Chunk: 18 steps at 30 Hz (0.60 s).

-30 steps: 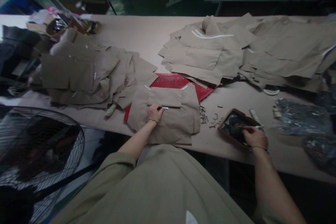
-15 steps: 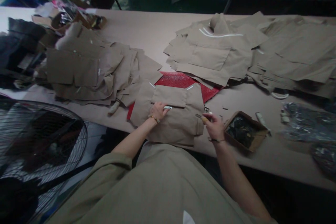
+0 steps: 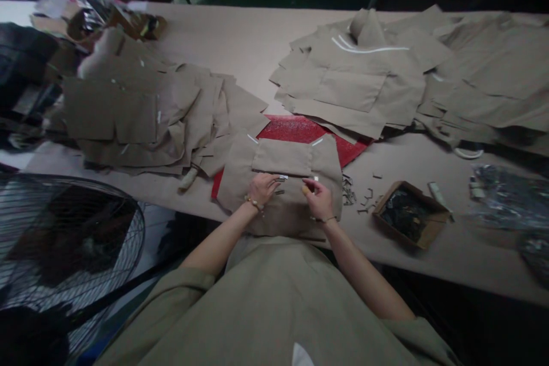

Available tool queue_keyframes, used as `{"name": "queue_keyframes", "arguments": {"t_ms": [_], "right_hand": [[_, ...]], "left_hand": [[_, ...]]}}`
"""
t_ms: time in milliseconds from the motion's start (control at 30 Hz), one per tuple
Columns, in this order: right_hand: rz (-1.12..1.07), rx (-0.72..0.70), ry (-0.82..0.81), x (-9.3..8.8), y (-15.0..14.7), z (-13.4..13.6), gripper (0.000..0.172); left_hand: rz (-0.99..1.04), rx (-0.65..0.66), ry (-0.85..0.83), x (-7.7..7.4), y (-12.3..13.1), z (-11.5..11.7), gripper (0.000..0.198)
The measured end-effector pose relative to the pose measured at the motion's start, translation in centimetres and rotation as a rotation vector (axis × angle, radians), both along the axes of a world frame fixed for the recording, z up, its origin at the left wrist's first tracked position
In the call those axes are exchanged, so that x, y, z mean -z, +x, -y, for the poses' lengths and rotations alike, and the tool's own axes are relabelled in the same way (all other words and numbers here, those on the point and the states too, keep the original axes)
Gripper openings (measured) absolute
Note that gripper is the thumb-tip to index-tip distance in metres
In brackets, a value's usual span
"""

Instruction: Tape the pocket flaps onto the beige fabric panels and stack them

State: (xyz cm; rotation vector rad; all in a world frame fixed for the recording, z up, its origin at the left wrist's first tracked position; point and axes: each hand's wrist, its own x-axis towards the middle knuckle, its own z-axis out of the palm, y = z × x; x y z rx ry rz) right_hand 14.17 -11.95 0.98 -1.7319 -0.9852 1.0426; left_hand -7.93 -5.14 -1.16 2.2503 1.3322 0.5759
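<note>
A khaki fabric panel [image 3: 283,214] with a flap [image 3: 282,157] sewn across it lies in front of me. My left hand [image 3: 261,189] rests on it just below the flap, thumb and fingers pinching a small dark ribbed metal piece [image 3: 280,180]. Beside that, a white tag [image 3: 283,176] shows at the flap's edge, and another small dark piece [image 3: 279,192] lies on the cloth. My right hand [image 3: 319,200] is closed over the panel's right half, around a small tool with a tan handle [image 3: 305,189]; its tip is blurred.
Loose metal pieces [image 3: 349,191] lie right of the panel, near an open cardboard box [image 3: 437,222] of dark parts. Khaki pieces are stacked at left [image 3: 132,114] and right [image 3: 351,88]. A red sheet [image 3: 291,128] lies beneath. A caged fan [image 3: 77,240] stands at lower left.
My right hand has moved left from the panel's right edge to near my left hand. The left fingers now pinch a small metal piece by the flap. The view has shifted slightly.
</note>
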Motion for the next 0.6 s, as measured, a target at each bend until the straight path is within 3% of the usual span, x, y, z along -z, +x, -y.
{"name": "queue_keyframes", "arguments": {"t_ms": [133, 300, 367, 600], "right_hand": [[0.463, -0.039, 0.036, -0.7, 2.1, 0.0, 0.037], [0.772, -0.606, -0.094, -0.3, -2.1, -1.4, 0.030], [0.822, -0.726, -0.139, 0.1, -4.1, -2.0, 0.034], [0.838, -0.708, -0.169, -0.6, -5.7, -2.8, 0.030]], "left_hand": [[-0.062, -0.112, -0.080, 1.6, 0.0, -1.8, 0.018], [-0.112, -0.155, -0.173, 2.3, 0.6, -2.2, 0.022], [-0.140, -0.181, -0.184, 2.2, 1.0, -2.0, 0.022], [-0.178, -0.243, -0.174, 2.2, 1.6, -1.7, 0.023]]}}
